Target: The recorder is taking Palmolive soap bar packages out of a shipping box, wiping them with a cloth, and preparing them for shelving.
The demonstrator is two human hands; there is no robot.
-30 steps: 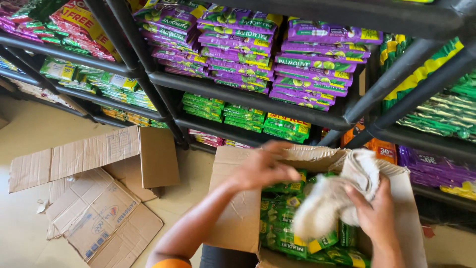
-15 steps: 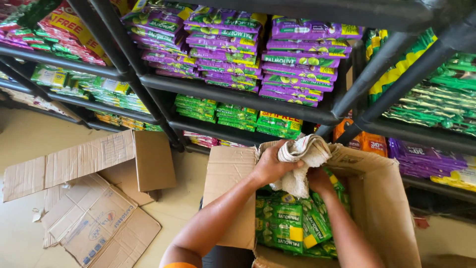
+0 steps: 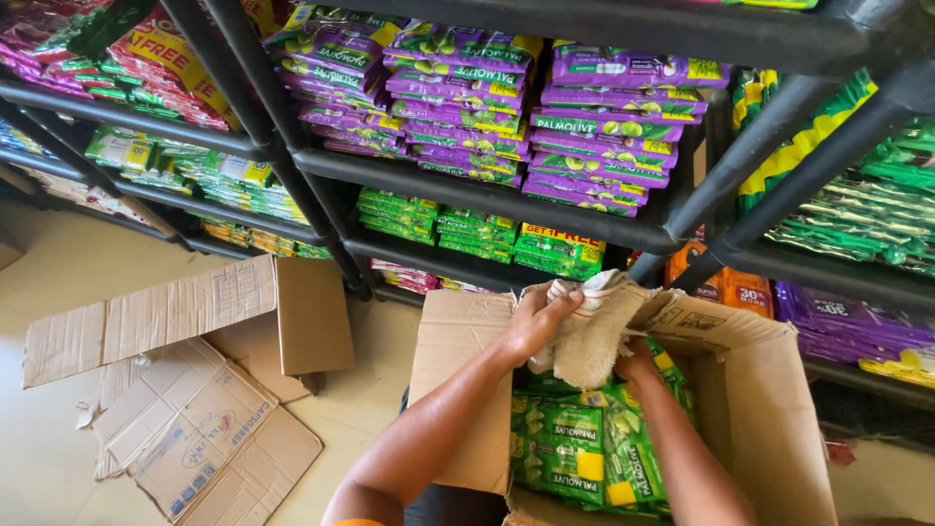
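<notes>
Cloth (image 3: 591,336), carton (image 3: 760,409), tan floor (image 3: 58,282), stocked shelves (image 3: 467,185)

Both bare forearms are extended away from the body, rising from the near edge and converging toward the far middle. The left hand (image 3: 534,319) is held with the wrist slightly bent and the fingers curled closed in a grip — knuckles turned upward. The right hand (image 3: 635,362) is set just beside it, lower and to the right, largely hidden — its grip cannot be made out.
</notes>
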